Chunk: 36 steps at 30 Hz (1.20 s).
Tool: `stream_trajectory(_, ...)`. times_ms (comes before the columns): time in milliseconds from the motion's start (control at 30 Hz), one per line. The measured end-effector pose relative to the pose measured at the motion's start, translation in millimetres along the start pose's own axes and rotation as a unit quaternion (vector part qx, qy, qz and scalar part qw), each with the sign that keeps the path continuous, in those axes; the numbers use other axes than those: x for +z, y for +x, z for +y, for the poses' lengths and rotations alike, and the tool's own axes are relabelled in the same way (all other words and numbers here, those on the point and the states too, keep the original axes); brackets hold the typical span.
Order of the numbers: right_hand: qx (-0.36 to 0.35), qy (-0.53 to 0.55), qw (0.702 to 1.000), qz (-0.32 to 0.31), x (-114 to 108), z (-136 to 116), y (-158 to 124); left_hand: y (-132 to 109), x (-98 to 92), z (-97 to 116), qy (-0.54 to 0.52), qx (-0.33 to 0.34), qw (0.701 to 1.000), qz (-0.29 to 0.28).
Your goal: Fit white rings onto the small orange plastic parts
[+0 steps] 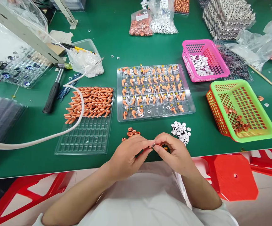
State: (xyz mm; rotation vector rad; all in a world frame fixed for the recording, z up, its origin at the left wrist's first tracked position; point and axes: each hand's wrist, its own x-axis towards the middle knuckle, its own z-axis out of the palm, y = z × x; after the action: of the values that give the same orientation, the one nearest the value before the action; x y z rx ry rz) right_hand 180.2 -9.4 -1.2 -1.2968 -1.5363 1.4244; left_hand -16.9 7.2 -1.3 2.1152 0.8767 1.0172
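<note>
Head view: left hand (126, 155) and right hand (176, 153) pinch an orange piece (159, 145) by the green table's (200, 144) near edge. White discs (181, 132) lie right.

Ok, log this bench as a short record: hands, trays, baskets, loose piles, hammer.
Left hand: pinching small part
Right hand: on same part
Middle tray: orange hooks
Left tray: copper pieces, far side
Pink basket: white discs
Green basket: copper caps
Cap pile: past left hand
Disc pile: past right hand
Hammer: left of left tray
</note>
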Motion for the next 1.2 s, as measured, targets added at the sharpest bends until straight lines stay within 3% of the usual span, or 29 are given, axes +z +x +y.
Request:
stream_trajectory(167, -0.007, -0.022, 1.000, -0.010, -2.2, -3.6, 1.1, 0.2, 0.5, -0.5, 0.003, 0.002, 1.000, 0.003)
stream_trajectory(367, -0.033, -0.054, 0.998, 0.006, -1.8, -5.8, 1.4, 0.9, 0.1, -1.7, -0.034, -0.065, 0.997, -0.004)
stream_trajectory(533, 0.000, -0.045, 0.999, 0.030, 0.4, -8.7, 3.3, 0.9, 0.1, -1.6, -0.051, -0.114, 0.992, -0.009)
stream_trajectory(800, 0.006, -0.002, 1.000, 0.025, 1.4, -7.6, 4.2, -4.1, 2.3, -2.3, -0.171, -0.231, 0.958, -0.016)
stream_trajectory(1000, 0.019, -0.002, 0.998, 0.051, 2.0, -6.2, 5.9, -3.3, 1.2, -3.2, -0.063, -0.173, 0.983, -0.009)
stream_trajectory(1200, -0.005, -0.040, 0.999, 0.036, 1.7, -8.2, 5.3, -2.8, 3.4, -4.8, -0.010, -0.103, 0.995, -0.007)
